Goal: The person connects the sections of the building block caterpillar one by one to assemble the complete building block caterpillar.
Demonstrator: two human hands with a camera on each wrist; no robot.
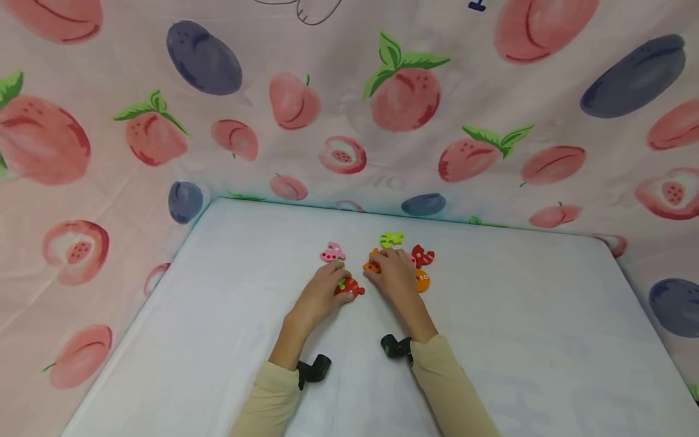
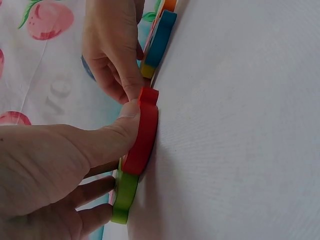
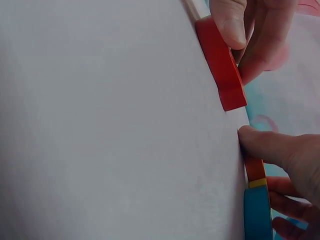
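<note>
My left hand (image 1: pixel 319 291) holds a striped red toy piece (image 1: pixel 349 287), with the thumb on its near edge. A green piece (image 2: pixel 125 197) sits against the red one, under the left fingers in the left wrist view. To the right, my right hand (image 1: pixel 395 276) grips a small orange piece (image 1: pixel 372 267) between thumb and fingers, partly covering it. A piece with a blue edge (image 3: pixel 257 212) lies by the right fingers in the right wrist view. A pink dotted piece (image 1: pixel 332 252) is just beyond the left fingertips.
Around the right hand lie a lime-green piece (image 1: pixel 391 239), a red piece (image 1: pixel 422 256) and a round orange piece (image 1: pixel 423 280) marked 10. All are on a white table (image 1: pixel 524 340). Fruit-print cloth (image 1: pixel 338 121) hangs behind and to the sides.
</note>
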